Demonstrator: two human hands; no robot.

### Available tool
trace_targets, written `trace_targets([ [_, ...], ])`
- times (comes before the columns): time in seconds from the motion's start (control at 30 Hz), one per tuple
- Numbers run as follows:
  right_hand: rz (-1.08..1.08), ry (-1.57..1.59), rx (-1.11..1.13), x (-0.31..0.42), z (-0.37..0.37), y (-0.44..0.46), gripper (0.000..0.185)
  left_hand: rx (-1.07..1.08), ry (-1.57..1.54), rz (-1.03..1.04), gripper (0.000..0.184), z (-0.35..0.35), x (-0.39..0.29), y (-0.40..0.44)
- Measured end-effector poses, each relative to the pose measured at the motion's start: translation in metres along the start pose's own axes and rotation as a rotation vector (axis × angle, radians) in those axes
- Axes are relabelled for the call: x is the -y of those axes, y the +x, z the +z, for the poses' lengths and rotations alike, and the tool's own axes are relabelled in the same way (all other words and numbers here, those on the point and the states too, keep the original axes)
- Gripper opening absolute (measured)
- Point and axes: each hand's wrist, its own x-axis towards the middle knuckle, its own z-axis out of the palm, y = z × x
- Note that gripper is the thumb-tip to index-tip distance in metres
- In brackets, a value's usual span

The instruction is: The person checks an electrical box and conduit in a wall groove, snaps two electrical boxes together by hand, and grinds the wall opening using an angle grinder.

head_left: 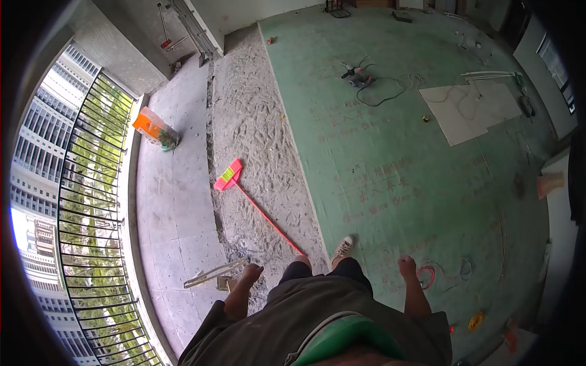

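The person stood with both arms lowered at the sides. The left hand (253,272) hung near some pale strips (224,269) that lay on the left, partly over the tiles (177,195); its fingers showed too small to tell whether they were loose, clenched or grasping anything. The right hand (407,266) was above the green sheet (384,146), near a loop of red cable (433,277); its fingers looked curled in, but whether they were clenched on something could not be told. A pink broom (229,174) lay ahead of the person on the rough grey ground (250,104), between the tiles and the green sheet, its head pointing away and its handle running back toward the left leg; whether the handle's end touched the leg could not be made out. One shoe (343,246) showed at the edge of the green sheet. Farther off, an orange bag (148,125) stood on the tiles near the railing (64,183), and a power tool (359,79) with a dark cord lay on the sheet.
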Motion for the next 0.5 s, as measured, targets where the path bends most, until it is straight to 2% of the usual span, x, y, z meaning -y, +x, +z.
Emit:
trace_targets([
  [0.07,-0.019,0.034,-0.016,0.027,-0.025,0.046,0.025,0.045,-0.009,-0.090,0.042,-0.017,-0.029,0.003],
  [0.13,-0.001,0.160,0.001,0.040,-0.037,0.081,0.026,0.067,0.036,-0.074,0.041,-0.019,-0.044,0.012],
  [0.2,-0.023,0.141,0.001,0.047,-0.043,0.094,0.022,0.092,0.087,-0.058,0.039,-0.018,-0.058,0.021],
  [0.27,-0.070,0.058,0.030,0.044,-0.043,0.096,0.020,0.211,-0.030,-0.264,0.038,-0.012,-0.077,0.030],
  [0.33,-0.091,-0.091,0.073,0.038,-0.042,0.088,0.021,0.293,-0.093,-0.363,0.032,-0.012,-0.100,0.043],
  [0.37,-0.080,-0.173,0.090,0.033,-0.040,0.082,0.022,0.353,0.008,-0.217,0.030,-0.005,-0.092,0.064],
  [0.4,-0.048,-0.168,0.056,0.025,-0.038,0.082,0.022,0.370,-0.030,-0.264,0.028,-0.006,-0.105,0.085],
  [0.43,-0.215,-0.468,0.197,0.006,-0.032,0.081,0.024,0.384,-0.067,-0.312,0.027,-0.009,-0.121,0.104],
  [0.47,-0.359,-0.754,0.358,-0.003,-0.026,0.067,0.027,0.417,-0.011,-0.275,0.027,-0.025,-0.132,0.130],
  [0.5,-0.272,-0.722,0.338,0.004,-0.025,0.053,0.027,0.479,-0.030,-0.060,0.027,-0.051,-0.141,0.164],
])
